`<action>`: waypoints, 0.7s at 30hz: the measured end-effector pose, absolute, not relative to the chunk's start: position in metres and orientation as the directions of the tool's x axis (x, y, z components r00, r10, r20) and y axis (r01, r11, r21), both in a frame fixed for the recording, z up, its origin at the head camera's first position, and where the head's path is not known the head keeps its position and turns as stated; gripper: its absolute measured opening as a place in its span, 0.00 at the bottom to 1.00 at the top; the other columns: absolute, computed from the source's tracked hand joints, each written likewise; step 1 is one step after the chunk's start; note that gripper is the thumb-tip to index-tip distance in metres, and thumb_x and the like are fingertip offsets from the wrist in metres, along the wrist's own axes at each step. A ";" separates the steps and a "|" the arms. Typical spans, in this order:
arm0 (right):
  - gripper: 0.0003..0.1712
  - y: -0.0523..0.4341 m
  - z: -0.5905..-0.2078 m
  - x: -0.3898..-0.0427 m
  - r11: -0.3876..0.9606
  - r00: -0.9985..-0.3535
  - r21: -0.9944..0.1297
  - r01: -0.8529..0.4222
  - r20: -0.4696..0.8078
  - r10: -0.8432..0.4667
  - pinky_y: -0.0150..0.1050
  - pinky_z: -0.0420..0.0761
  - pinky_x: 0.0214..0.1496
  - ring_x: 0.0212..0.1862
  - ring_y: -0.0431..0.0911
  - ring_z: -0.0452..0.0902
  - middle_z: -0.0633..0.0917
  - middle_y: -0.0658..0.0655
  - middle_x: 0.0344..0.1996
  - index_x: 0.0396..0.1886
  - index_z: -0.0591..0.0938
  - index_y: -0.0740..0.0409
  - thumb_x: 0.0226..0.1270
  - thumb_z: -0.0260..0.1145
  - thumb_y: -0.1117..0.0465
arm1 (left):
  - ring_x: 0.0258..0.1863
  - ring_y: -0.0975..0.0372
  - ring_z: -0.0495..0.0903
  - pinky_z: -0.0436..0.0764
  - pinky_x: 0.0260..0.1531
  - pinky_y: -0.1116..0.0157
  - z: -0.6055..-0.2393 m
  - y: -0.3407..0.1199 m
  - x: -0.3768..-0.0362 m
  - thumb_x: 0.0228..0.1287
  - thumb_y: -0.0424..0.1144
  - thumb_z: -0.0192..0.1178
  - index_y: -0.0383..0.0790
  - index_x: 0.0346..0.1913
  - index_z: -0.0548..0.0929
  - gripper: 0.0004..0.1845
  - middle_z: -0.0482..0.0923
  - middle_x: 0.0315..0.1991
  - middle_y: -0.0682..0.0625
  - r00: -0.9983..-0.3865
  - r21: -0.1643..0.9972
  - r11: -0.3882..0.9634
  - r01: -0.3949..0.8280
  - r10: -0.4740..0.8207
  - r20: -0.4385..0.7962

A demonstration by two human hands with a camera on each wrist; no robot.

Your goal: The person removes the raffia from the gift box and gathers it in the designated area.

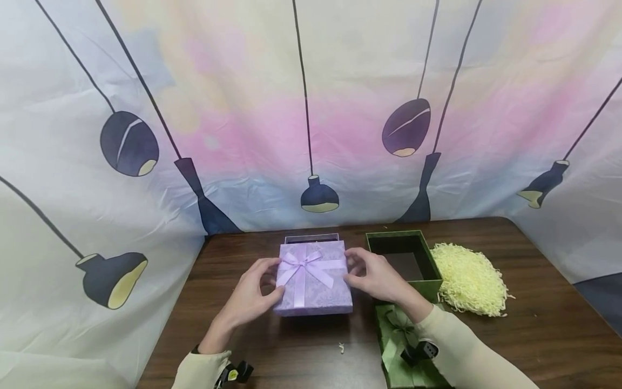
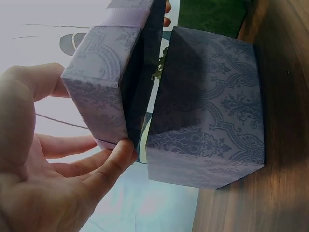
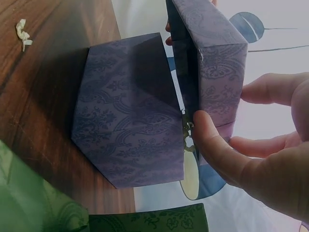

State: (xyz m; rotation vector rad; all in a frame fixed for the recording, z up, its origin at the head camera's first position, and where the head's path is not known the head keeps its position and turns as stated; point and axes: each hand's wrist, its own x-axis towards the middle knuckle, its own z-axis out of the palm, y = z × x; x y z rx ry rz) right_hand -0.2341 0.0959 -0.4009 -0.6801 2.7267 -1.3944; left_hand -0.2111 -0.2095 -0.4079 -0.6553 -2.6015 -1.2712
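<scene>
Both hands hold a lilac patterned gift box lid (image 1: 323, 297) with a ribbon bow, one at each side. It is raised over its matching box base (image 2: 207, 101), and a gap shows between them in both wrist views. My left hand (image 1: 250, 292) grips the lid's left side, thumb and fingers spread along its edge. On the opposite side, my right hand (image 1: 379, 275) pinches the edge with thumb and fingertips. Only the back rim of the base shows in the head view; bits of shredded filler (image 3: 188, 126) stick up at its rim.
An uncovered green box (image 1: 430, 290) stands to the right, dark inside. Its green lid (image 1: 392, 348) with a bow lies in front, partly under the right forearm. A pile of pale yellow shredded paper (image 1: 471, 278) is farther right. One scrap (image 1: 342, 348) lies near the front.
</scene>
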 end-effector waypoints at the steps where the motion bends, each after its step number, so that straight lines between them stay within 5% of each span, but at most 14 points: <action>1: 0.27 0.096 -0.401 -0.233 0.507 -0.907 -0.778 -0.372 0.188 -0.376 0.34 0.80 0.39 0.39 0.42 0.81 0.83 0.55 0.40 0.56 0.77 0.64 0.57 0.71 0.61 | 0.43 0.59 0.79 0.83 0.43 0.65 -0.408 -0.210 -0.210 0.52 0.30 0.69 0.34 0.60 0.75 0.29 0.76 0.50 0.45 -0.888 0.711 0.533 0.458 0.313 0.338; 12: 0.28 0.102 -0.404 -0.219 0.444 -0.898 -0.818 -0.367 0.187 -0.398 0.32 0.81 0.38 0.39 0.43 0.82 0.83 0.57 0.40 0.55 0.76 0.67 0.56 0.72 0.63 | 0.44 0.58 0.79 0.84 0.42 0.66 -0.406 -0.208 -0.196 0.51 0.29 0.70 0.34 0.59 0.75 0.29 0.76 0.51 0.46 -0.885 0.738 0.494 0.459 0.334 0.325; 21: 0.38 0.106 -0.403 -0.207 0.436 -0.894 -0.829 -0.350 0.157 -0.419 0.32 0.83 0.37 0.37 0.41 0.82 0.81 0.56 0.39 0.64 0.69 0.69 0.54 0.72 0.63 | 0.44 0.60 0.78 0.84 0.41 0.64 -0.409 -0.204 -0.185 0.49 0.27 0.70 0.33 0.59 0.74 0.31 0.75 0.50 0.48 -0.873 0.740 0.474 0.477 0.351 0.338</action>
